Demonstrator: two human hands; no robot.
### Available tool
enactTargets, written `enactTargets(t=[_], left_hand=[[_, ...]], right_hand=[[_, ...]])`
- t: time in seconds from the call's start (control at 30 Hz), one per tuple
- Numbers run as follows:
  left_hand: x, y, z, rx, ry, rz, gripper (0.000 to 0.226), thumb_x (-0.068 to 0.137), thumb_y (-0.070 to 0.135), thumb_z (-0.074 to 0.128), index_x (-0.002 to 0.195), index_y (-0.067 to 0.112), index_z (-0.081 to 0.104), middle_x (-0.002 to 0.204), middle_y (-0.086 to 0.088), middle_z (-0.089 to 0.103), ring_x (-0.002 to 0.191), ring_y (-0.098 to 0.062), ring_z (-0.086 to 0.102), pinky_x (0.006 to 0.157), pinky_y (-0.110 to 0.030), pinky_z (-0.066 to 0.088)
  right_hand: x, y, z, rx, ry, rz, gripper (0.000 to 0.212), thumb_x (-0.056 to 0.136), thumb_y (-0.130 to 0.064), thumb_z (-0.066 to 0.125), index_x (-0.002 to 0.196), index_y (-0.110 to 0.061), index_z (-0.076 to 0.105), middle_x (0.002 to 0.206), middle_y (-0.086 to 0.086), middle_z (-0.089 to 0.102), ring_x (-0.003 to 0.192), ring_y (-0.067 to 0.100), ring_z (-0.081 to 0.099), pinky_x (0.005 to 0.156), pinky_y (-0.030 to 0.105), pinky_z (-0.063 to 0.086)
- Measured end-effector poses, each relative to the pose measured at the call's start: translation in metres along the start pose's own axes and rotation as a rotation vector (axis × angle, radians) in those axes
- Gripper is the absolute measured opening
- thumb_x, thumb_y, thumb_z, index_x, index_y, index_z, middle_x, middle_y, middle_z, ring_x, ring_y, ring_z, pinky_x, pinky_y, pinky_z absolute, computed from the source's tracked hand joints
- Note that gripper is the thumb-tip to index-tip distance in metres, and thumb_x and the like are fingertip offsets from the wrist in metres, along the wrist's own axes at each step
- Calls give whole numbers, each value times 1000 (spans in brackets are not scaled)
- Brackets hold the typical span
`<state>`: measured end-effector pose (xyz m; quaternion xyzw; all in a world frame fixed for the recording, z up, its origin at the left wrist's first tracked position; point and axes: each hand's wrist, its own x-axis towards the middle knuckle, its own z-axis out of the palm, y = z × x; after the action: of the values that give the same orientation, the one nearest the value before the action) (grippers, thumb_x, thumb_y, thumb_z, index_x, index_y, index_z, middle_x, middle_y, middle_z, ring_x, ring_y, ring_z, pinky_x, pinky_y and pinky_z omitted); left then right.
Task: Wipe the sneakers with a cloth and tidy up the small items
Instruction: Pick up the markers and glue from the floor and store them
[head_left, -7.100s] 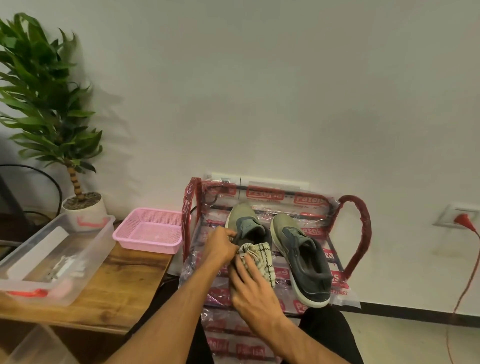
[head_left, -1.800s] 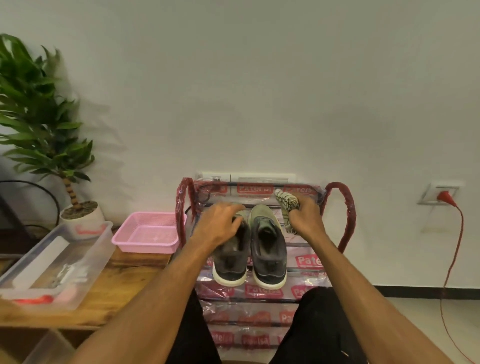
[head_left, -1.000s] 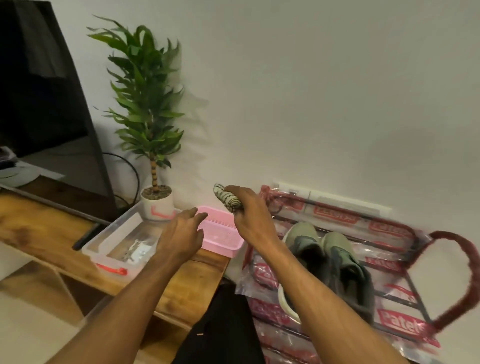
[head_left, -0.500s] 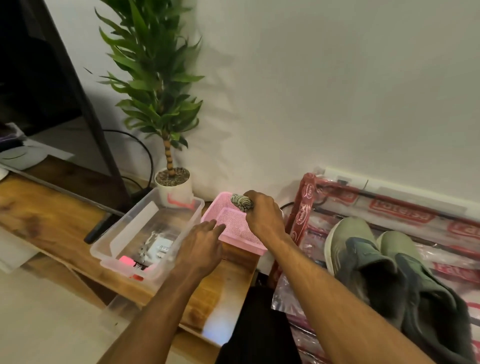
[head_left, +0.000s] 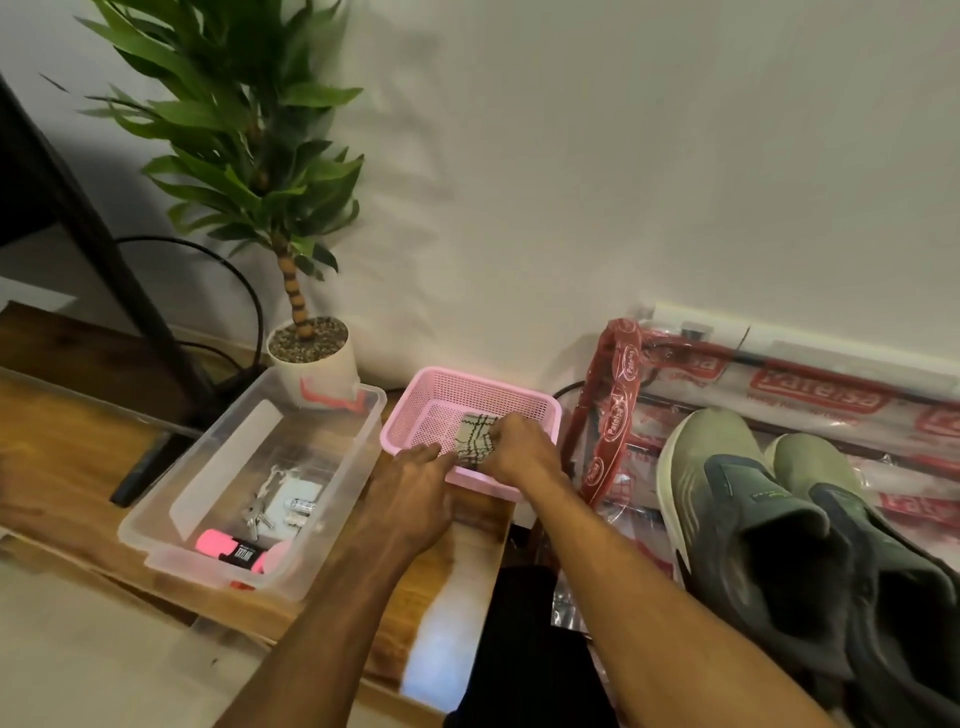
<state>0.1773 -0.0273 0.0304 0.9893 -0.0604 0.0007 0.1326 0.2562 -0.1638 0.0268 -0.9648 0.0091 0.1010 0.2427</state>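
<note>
- The folded pale cloth with dark check lines (head_left: 474, 438) lies inside the pink perforated plastic basket (head_left: 415, 397), towards its near side.
- The right hand (head_left: 519, 453) reaches over the basket's near rim, its fingers curled onto the cloth's right edge and gripping it.
- The left hand (head_left: 415, 501) is stretched flat over the near left corner of the basket with its fingers straight. The fingertips are at the cloth's left edge, and I cannot tell whether they touch it.
- The 2 olive-green and dark grey sneakers (head_left: 743, 519) sit side by side, touching, on the metal rack wrapped in clear plastic with red print (head_left: 618, 395), to the right of the basket.
- The basket stands on the brown wooden table (head_left: 67, 467), just beside the clear plastic storage bin (head_left: 337, 499) on its left.
- The bin holds small items: keys, 2 small batteries, a white pad and pink pieces.
- A green plant in a white pot (head_left: 317, 364) stands behind the bin, against the white wall.
</note>
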Motion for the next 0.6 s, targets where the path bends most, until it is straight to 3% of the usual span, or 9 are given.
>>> enactTargets(t=[0.1,0.2,0.4,0.6], left_hand=[[1,-1,5,27,-3,9,55,92,24,57,146,24,43,148,1,46,138,-20,38,114,-33,30],[1,-1,7,41,3,5,57,92,26,57,147,23,42,149,2,45,138,-19,37,114,-33,30],[2,0,8,33,-3,-2,59,93,24,55,149,22,37,152,0,40,142,-20,31,116,-33,25],[0,1,7,33,-46,-21,62,93,24,56,150,26,34,156,0,34,145,-22,26,118,-38,20]], right_hand=[[5,2,-2,133,-73,51,34,73,-22,82,102,-10,70,102,3,70,95,22,65,76,34,56],[6,0,3,170,-73,74,28,80,-25,76,103,-11,70,104,5,70,95,23,66,79,38,58],[2,-3,10,-87,28,11,30,84,-20,71,112,-13,62,109,7,68,98,26,65,80,40,58],[-5,-8,-6,-80,-12,-15,31,84,-17,72,112,-9,62,108,8,67,97,27,66,78,38,58]])
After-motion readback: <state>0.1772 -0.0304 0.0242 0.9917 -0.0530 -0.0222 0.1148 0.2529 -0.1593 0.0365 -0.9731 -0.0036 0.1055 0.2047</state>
